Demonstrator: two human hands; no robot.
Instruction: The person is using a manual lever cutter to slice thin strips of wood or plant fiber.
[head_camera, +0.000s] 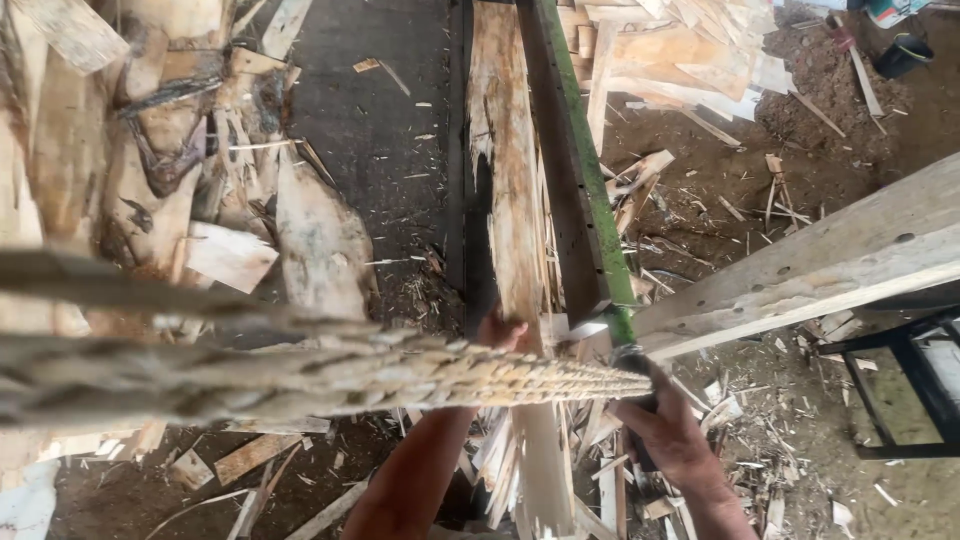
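Blurred toothed blade up front, left hand fingers on plank, right hand clenched round handle.

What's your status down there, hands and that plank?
Left hand gripping the pale plank. Right hand closed on a dark handle. Thick rope crosses in front, hiding part of both.

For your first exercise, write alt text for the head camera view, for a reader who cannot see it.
Seen from above, a person's left hand presses a long pale wooden plank while the right hand grips a dark handle below a green-edged metal bar. A thick frayed rope crosses the foreground, over a dirt floor littered with wood scraps.
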